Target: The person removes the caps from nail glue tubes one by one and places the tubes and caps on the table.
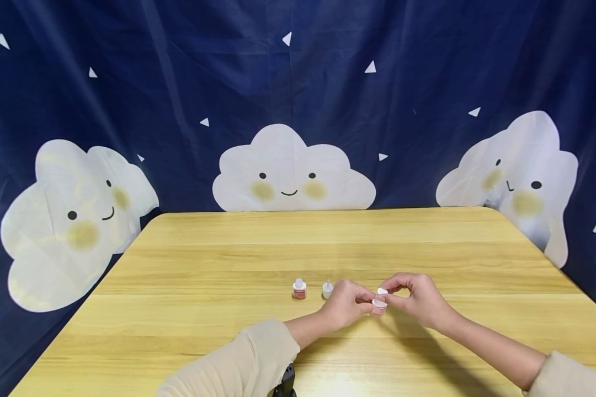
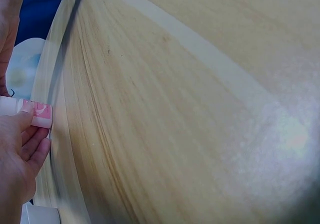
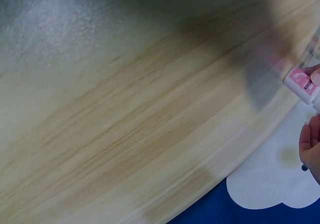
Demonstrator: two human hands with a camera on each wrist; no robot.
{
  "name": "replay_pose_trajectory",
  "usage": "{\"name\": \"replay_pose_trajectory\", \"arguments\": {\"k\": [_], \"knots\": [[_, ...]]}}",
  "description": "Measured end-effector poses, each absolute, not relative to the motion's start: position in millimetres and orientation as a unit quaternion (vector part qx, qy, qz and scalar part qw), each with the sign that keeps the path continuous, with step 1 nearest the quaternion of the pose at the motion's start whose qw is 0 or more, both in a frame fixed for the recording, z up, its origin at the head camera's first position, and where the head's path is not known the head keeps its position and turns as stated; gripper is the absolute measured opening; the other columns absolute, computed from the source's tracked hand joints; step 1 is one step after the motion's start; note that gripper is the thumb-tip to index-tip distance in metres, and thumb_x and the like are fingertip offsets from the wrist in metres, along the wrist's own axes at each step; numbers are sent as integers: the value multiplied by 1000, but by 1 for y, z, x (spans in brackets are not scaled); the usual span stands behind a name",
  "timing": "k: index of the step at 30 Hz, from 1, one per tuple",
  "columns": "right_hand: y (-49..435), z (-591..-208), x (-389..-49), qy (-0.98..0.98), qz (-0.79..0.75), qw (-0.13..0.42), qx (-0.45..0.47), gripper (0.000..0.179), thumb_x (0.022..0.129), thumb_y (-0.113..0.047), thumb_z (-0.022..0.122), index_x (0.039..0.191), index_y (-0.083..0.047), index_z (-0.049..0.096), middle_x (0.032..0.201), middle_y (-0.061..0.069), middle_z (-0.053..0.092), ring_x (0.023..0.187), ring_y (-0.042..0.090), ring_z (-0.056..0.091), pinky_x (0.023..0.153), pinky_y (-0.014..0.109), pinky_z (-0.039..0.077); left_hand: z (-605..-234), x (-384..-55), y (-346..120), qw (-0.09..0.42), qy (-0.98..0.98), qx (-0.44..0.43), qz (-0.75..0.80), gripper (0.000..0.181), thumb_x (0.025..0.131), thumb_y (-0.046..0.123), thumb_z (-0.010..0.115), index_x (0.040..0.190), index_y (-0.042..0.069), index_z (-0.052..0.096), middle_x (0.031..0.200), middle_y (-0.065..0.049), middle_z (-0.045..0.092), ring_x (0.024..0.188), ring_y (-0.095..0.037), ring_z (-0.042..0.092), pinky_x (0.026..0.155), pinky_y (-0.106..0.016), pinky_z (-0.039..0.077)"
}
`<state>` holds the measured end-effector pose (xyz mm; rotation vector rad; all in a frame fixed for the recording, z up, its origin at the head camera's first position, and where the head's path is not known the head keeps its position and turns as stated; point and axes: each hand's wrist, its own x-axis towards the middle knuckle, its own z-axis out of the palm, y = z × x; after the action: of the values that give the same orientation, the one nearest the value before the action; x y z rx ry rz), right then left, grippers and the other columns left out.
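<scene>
My left hand (image 1: pixel 346 304) grips a small white bottle (image 1: pixel 379 306) with a pink label, raised over the wooden table. In the left wrist view, thumb and fingers close around that pink label (image 2: pixel 42 113). From the right, my right hand (image 1: pixel 422 300) pinches a white cap (image 1: pixel 382 291) right at the bottle's top. The right wrist view catches only part of the right hand (image 3: pixel 311 146) below the bottle (image 3: pixel 301 83). Left of the hands stands a white cap with a thin upright applicator (image 1: pixel 327 289), beside a small bottle with a red label (image 1: pixel 299 289).
The light wooden table (image 1: pixel 203 264) has rounded far corners. Behind it hangs a dark blue curtain (image 1: pixel 179 66) with white clouds and small triangles. A black object (image 1: pixel 285 383) shows by the left sleeve at the bottom.
</scene>
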<state>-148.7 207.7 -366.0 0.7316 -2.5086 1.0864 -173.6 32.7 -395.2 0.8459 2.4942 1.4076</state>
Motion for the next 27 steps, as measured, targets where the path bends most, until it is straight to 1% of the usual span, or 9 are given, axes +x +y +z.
{"name": "replay_pose_trajectory", "arguments": {"k": [4,12,19,23,27], "knots": [[209,-365,-150,-873,384,145,263,11,73,-2,76,76,-12,71,72,-4,68,69,-7,54,59,23,50,-396,-174,33,79,830,280,476,12,80,11,71,90,5,74,85,-6,73,71,1,67,60,-7,49],[211,-363,-152,-874,378,129,276,8,74,-5,75,77,-12,71,74,-3,69,71,-6,55,63,24,52,-395,-173,33,71,832,281,473,11,79,11,72,88,4,75,85,-6,74,71,6,63,58,-7,47],[213,-361,-153,-875,379,107,282,6,76,-6,74,78,-11,71,76,0,70,74,-6,57,65,25,53,-394,-172,32,71,833,277,473,9,79,7,71,86,2,75,86,-8,73,75,0,66,60,-6,48],[214,-360,-153,-867,386,95,300,8,77,-3,73,81,-9,71,77,4,70,76,-5,58,67,25,53,-393,-172,32,71,833,280,471,9,79,7,72,86,1,74,85,-8,73,76,-2,67,60,-6,48],[214,-359,-154,-862,388,86,316,12,76,2,72,83,-8,70,80,1,70,77,-4,58,69,25,54,-392,-172,33,76,830,272,480,9,78,6,72,85,0,74,83,-9,73,77,-6,69,62,-6,48]]}}
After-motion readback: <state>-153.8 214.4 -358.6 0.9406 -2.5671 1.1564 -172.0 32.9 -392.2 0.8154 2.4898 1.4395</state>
